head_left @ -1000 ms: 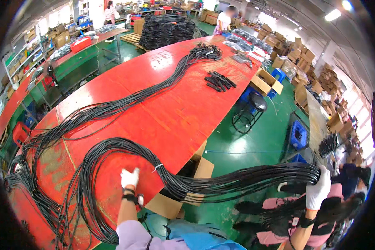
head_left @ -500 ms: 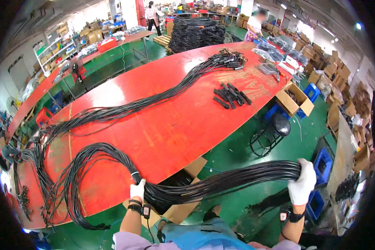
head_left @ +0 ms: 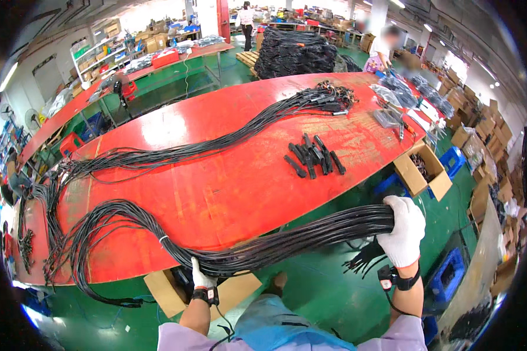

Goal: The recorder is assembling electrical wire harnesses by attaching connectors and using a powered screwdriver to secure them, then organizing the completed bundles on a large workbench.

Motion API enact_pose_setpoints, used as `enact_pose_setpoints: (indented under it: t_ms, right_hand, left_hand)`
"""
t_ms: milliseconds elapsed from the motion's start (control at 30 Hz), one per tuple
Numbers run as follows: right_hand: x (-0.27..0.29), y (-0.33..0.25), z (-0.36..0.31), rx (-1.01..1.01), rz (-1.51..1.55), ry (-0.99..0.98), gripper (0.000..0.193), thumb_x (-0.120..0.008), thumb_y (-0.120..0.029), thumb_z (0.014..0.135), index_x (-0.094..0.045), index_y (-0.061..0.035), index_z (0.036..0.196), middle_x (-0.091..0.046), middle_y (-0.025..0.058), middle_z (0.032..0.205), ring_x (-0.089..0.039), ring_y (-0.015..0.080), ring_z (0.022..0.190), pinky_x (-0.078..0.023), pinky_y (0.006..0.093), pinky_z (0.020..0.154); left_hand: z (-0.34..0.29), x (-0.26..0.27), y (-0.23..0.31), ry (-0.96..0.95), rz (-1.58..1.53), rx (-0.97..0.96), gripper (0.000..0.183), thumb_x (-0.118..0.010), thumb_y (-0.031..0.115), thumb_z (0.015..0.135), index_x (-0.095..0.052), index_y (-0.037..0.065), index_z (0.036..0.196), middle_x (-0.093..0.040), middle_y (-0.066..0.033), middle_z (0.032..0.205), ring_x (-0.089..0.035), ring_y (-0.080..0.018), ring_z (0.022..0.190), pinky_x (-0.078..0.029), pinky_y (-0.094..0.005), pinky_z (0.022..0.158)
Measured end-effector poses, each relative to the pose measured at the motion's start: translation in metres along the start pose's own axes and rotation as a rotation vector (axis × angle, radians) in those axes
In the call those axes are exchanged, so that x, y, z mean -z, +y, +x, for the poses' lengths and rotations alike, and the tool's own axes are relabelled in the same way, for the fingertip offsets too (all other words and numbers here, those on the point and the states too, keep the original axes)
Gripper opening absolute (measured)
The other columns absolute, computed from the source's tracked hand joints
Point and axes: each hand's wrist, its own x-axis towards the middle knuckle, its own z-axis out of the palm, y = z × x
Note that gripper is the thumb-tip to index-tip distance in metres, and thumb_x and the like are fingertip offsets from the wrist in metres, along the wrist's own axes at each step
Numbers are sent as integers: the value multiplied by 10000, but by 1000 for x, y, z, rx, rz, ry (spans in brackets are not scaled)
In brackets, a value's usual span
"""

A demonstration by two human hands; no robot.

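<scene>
A thick bundle of black cables (head_left: 298, 240) runs from the table's left end, curves round, and stretches across in front of me past the table's near edge. My right hand (head_left: 403, 231), in a white glove, is closed round its right part. Loose cable ends (head_left: 366, 258) hang below that hand. My left hand (head_left: 201, 278), also gloved, grips the bundle from the near side, its thumb up and its other fingers hidden by the cables. A pale tie (head_left: 164, 238) binds the bundle a little left of this hand.
On the red table (head_left: 216, 205) lie a second long cable bundle (head_left: 216, 140) and several short black pieces (head_left: 315, 155). An open carton (head_left: 164, 292) sits under the near edge; another carton (head_left: 418, 169) stands at the right. Blue crates (head_left: 448, 275) are on the floor. A person (head_left: 380, 50) works beyond the table.
My right hand has come inward and nearer the table with the bundle. The left hand is now farther from the tie. Loose cable ends now show under the right hand, and the view has shifted.
</scene>
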Motion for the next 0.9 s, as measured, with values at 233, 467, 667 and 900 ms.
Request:
enact_pose_setpoints:
  t_ms: [233, 467, 667, 900]
  right_hand:
    - [-32, 75, 58, 13, 5, 38, 470, -767, -37, 593, -614, -88, 1035, -619, 124, 870, -624, 357, 810, -498, 421, 724]
    - [-40, 134, 126, 16, -56, -67, 494, -777, -45, 596, -611, -74, 1061, -626, 147, 916, -626, 367, 859, -500, 431, 766]
    - [-77, 185, 192, 103, 17, -80, 440, -768, -67, 656, -610, -73, 1066, -627, 141, 909, -634, 364, 857, -502, 422, 765]
    - [-149, 217, 261, 337, 177, -93, 382, -754, -69, 662, -624, -74, 1020, -639, 153, 889, -641, 369, 817, -517, 426, 726]
  left_hand:
    - [14, -74, -29, -124, -227, 23, 696, -603, 541, 918, -429, 132, 1454, -470, -116, 1481, -432, -353, 1347, -289, -573, 1150]
    - [26, -202, -29, -127, -403, -247, 477, -554, 559, 924, -625, 180, 1205, -667, -55, 1157, -631, -325, 1033, -496, -530, 933]
    - [37, -290, -23, -325, -535, -507, 649, -559, 621, 898, -550, 102, 1289, -601, -127, 1271, -580, -364, 1105, -461, -554, 972]
    - [48, -294, -56, -221, -487, -597, 460, -509, 470, 962, -572, 119, 1252, -637, -106, 1208, -591, -337, 1126, -452, -562, 1005]
